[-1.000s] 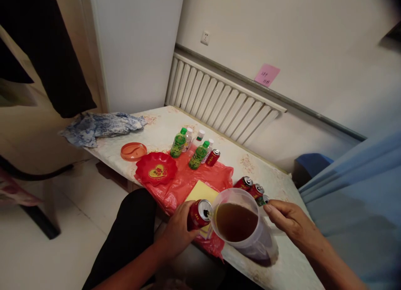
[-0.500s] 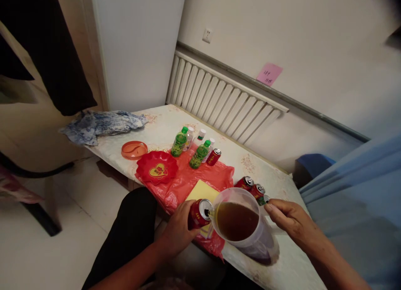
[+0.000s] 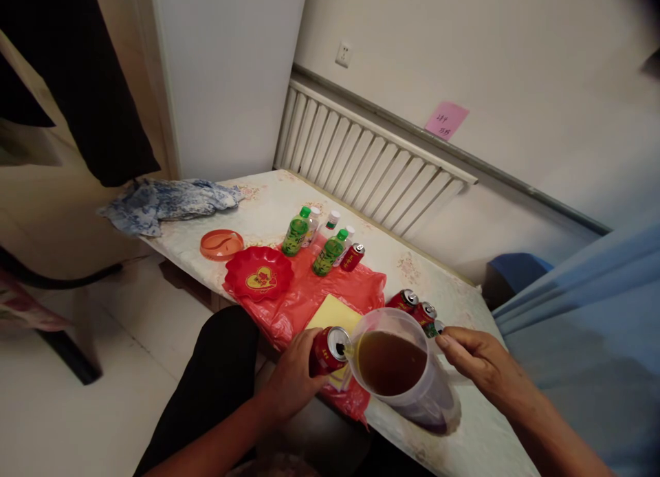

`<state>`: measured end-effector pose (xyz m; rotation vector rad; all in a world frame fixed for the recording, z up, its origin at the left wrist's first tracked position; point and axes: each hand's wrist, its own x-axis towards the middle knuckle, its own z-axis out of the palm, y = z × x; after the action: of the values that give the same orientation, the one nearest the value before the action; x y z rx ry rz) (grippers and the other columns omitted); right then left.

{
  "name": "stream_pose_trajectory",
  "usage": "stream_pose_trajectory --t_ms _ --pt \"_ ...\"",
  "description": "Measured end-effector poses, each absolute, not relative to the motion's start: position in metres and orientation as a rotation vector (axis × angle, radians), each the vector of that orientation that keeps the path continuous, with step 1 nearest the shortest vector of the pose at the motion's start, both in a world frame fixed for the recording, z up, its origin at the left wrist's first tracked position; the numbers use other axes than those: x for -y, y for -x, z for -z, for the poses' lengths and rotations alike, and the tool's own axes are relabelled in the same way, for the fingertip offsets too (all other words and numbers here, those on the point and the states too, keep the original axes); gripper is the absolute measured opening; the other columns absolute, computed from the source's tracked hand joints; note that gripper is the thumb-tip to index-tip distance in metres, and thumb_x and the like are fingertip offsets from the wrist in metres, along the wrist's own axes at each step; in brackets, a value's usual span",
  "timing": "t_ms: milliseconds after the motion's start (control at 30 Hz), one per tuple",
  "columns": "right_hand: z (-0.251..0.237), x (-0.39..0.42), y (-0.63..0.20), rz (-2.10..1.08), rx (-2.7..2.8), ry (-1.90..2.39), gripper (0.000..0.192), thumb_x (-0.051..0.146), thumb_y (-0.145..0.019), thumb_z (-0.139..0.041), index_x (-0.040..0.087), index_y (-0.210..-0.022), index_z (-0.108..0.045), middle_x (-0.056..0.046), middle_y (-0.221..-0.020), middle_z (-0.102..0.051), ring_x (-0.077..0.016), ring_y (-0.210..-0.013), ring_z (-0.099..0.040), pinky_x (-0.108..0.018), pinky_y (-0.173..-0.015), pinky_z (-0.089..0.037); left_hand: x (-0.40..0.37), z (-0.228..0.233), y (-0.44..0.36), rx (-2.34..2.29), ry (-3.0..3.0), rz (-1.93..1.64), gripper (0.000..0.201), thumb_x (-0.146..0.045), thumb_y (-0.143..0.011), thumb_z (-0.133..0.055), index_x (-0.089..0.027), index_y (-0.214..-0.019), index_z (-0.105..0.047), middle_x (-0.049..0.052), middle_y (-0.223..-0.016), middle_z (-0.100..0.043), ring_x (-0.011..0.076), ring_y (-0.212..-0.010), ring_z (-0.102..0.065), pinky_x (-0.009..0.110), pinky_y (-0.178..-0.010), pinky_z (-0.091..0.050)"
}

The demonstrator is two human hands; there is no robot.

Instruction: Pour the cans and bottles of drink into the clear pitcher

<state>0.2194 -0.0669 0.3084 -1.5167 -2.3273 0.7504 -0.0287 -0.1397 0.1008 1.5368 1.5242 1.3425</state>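
My left hand (image 3: 293, 377) is wrapped round a red drink can (image 3: 326, 353), its opened top turned towards the spout of a clear plastic pitcher (image 3: 438, 401). Brown liquid (image 3: 392, 363) fills much of the pitcher, and a yellowish trickle shows between spout and can opening. The pitcher leans towards the can. On its far side from the can, my right hand (image 3: 471, 357) is closed at the handle, which the fingers mostly hide. Just behind the pitcher stand two red cans (image 3: 403, 300) and a partly hidden green can (image 3: 433, 329).
On the table (image 3: 438, 274), green-capped bottles (image 3: 328, 256), white-capped bottles and another red can (image 3: 353, 257) stand on a red plastic bag (image 3: 355, 288). Nearby lie a red scalloped plate (image 3: 234, 274), an orange lid (image 3: 221, 245), yellow paper (image 3: 330, 312) and a blue-white cloth (image 3: 175, 205). A radiator (image 3: 355, 147) lines the wall.
Almost nothing differs. Both hands, the can and the pitcher keep their places, with the trickle still at the spout; the view has shifted very slightly.
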Motion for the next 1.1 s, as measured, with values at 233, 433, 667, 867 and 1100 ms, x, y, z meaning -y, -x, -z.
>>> stream_pose_trajectory --t_ms 233,433,667,867,1100 --pt "-0.3104 0.068 -0.2173 -0.729 2.347 1.495 0.047 0.056 -0.081 -0.049 0.021 -0.055 -0.031 0.004 -0.056 -0.026 -0.0112 -0.053 -0.027 -0.025 -0.048 -0.024 0.1396 -0.1016 0.0289 -1.524 -1.55 -1.304 0.066 -0.014 -0.065 -0.069 -0.021 -0.127 -0.046 0.01 -0.129 -0.056 0.0277 -0.122 -0.051 0.045 -0.106 -0.04" --pt "-0.3118 0.0677 -0.2176 -0.701 2.389 1.492 0.048 0.057 -0.082 -0.046 0.021 -0.055 -0.03 0.004 -0.057 -0.025 -0.0106 -0.053 -0.026 -0.024 -0.048 -0.023 0.1403 -0.0989 0.0291 -1.515 -1.564 -1.306 0.066 -0.013 -0.066 -0.068 -0.022 -0.127 -0.045 0.009 -0.129 -0.056 0.0274 -0.123 -0.051 0.046 -0.106 -0.04" --pt "-0.3124 0.0676 -0.2175 -0.675 2.435 1.496 0.047 0.058 -0.084 -0.043 0.021 -0.056 -0.03 0.004 -0.057 -0.025 -0.0108 -0.053 -0.027 -0.025 -0.048 -0.024 0.1396 -0.0947 0.0298 -1.537 -1.553 -1.336 0.067 -0.019 -0.064 -0.074 -0.021 -0.126 -0.048 0.009 -0.128 -0.057 0.0283 -0.121 -0.052 0.046 -0.106 -0.041" --pt "-0.3108 0.0668 -0.2183 -0.69 2.429 1.5 0.047 0.057 -0.084 -0.043 0.021 -0.057 -0.029 0.004 -0.057 -0.025 -0.0107 -0.053 -0.026 -0.025 -0.049 -0.024 0.1405 -0.0951 0.0292 -1.538 -1.537 -1.332 0.066 -0.019 -0.064 -0.074 -0.022 -0.125 -0.048 0.008 -0.127 -0.058 0.0273 -0.12 -0.053 0.045 -0.105 -0.042" --pt "-0.3071 0.0642 -0.2201 -0.714 2.412 1.518 0.048 0.059 -0.083 -0.044 0.021 -0.056 -0.03 0.003 -0.057 -0.027 -0.0111 -0.054 -0.028 -0.025 -0.049 -0.024 0.1405 -0.0955 0.0295 -1.529 -1.523 -1.323 0.065 -0.02 -0.065 -0.074 -0.022 -0.124 -0.048 0.009 -0.127 -0.057 0.0272 -0.12 -0.053 0.046 -0.105 -0.041"
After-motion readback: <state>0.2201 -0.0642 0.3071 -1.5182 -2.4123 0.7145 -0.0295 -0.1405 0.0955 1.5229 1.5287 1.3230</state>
